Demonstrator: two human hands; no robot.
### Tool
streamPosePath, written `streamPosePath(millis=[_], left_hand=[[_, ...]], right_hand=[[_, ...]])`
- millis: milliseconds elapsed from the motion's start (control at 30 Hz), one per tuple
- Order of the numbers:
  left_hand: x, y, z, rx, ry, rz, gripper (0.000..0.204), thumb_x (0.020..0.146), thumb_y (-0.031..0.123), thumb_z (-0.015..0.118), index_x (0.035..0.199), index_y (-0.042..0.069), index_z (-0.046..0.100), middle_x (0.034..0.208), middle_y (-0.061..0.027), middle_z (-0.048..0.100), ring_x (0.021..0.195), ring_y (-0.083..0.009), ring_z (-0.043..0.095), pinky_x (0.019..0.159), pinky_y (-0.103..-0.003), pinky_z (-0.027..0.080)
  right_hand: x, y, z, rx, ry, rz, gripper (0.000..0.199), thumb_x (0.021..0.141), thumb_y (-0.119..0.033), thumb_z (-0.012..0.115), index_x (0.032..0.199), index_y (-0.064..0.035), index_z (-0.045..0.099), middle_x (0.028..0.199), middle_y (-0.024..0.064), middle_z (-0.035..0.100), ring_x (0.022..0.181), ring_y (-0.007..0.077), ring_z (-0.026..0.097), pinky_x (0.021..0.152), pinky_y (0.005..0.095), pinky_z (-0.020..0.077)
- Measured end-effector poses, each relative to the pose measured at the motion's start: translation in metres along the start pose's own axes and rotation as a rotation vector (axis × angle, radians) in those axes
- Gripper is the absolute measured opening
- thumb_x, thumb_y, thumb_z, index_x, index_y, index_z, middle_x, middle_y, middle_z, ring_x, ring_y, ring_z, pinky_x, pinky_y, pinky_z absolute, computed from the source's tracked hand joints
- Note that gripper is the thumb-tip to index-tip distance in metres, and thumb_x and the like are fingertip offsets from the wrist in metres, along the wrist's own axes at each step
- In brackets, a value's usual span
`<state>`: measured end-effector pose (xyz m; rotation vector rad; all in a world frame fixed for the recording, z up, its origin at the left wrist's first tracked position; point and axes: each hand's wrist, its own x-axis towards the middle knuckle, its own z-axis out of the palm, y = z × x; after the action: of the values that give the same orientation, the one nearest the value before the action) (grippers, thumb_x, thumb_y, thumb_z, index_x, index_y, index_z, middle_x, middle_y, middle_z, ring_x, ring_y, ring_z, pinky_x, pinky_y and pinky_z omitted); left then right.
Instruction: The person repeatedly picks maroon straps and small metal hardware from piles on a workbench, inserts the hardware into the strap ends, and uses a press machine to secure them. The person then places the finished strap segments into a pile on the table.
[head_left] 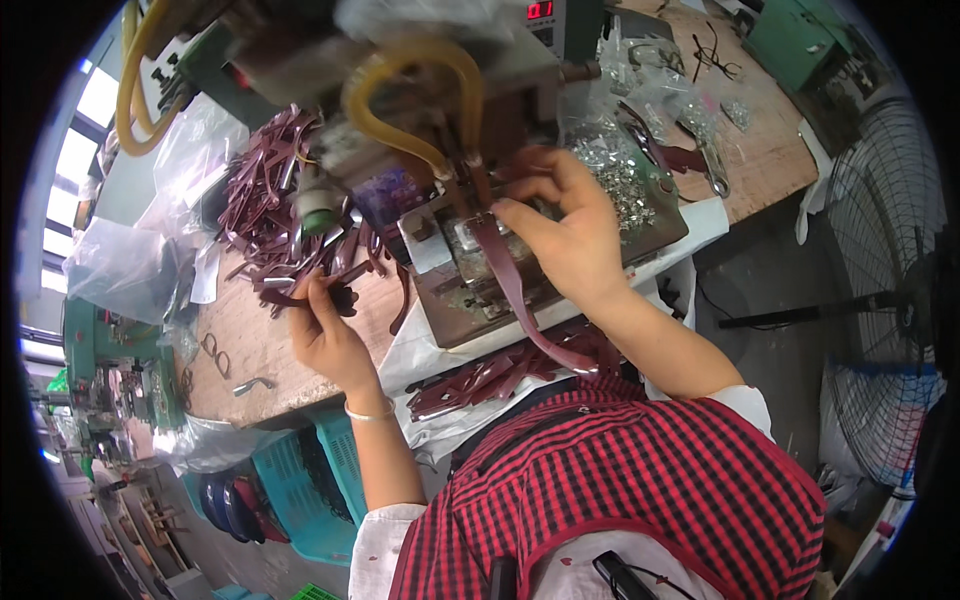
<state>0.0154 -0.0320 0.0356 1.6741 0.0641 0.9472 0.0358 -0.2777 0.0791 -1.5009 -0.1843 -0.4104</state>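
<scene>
So the long maroon strip (510, 280) hangs from under the machine head (450, 115), just left of the right hand (578, 238) and well right of the left one. Right fingers are curled, thumb tip at the strip's top end, can't tell if it's actually pinched. Left hand (330, 343) is pinching a dark maroon strap (288, 299) beside the strap pile (268, 190).

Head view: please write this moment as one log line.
left hand: holds dark strip beside strip pile | right hand: at maroon strip, upper end | strip's lower end: hanging free
</scene>
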Motion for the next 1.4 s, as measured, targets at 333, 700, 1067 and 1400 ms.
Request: streamPosePath(millis=[333,700,1067,1400], left_hand=[[-0.012,0.096,0.021,0.087,-0.312,0.786,0.016,0.096,0.011,0.066,0.095,-0.004,0.062,0.090,-0.0206,0.070,0.077,-0.0263,0.067,0.068,-0.036,0.058],[0.024,0.132,0.027,-0.377,-0.209,0.319,0.020,0.103,0.019,0.055,0.099,-0.001,0.059,0.086,-0.0167,0.067,0.059,-0.0125,0.057,0.046,-0.017,0.044],[0.048,0.110,0.048,-0.160,-0.110,0.376,0.010,0.096,0.005,0.065,0.093,-0.004,0.065,0.082,-0.0132,0.072,0.068,-0.0134,0.065,0.066,-0.024,0.054],[0.052,0.108,0.045,-0.235,-0.118,0.378,0.007,0.095,0.001,0.065,0.097,-0.006,0.065,0.087,-0.0141,0.072,0.070,-0.0138,0.066,0.066,-0.025,0.055]], right_hand=[[-0.013,-0.050,0.000,0.136,-0.184,0.130,0.053,0.088,0.003,0.065,0.135,0.0049,0.042,0.127,0.0119,0.057,0.115,0.0160,0.056,0.096,0.0298,0.0469],[-0.001,-0.027,0.008,0.115,-0.083,0.107,0.049,0.083,-0.007,0.073,0.126,0.0000,0.052,0.085,0.0096,0.071,0.080,0.0156,0.067,0.076,0.0310,0.0509],[-0.005,-0.020,0.004,0.147,-0.073,0.179,0.034,0.084,-0.002,0.072,0.116,0.0010,0.060,0.089,0.0061,0.072,0.085,0.0084,0.065,0.080,0.0249,0.0499],[-0.002,-0.025,0.019,0.230,0.013,0.212,0.039,0.081,-0.001,0.069,0.117,0.0041,0.054,0.082,0.0054,0.071,0.078,0.0101,0.063,0.075,0.0257,0.0488]])
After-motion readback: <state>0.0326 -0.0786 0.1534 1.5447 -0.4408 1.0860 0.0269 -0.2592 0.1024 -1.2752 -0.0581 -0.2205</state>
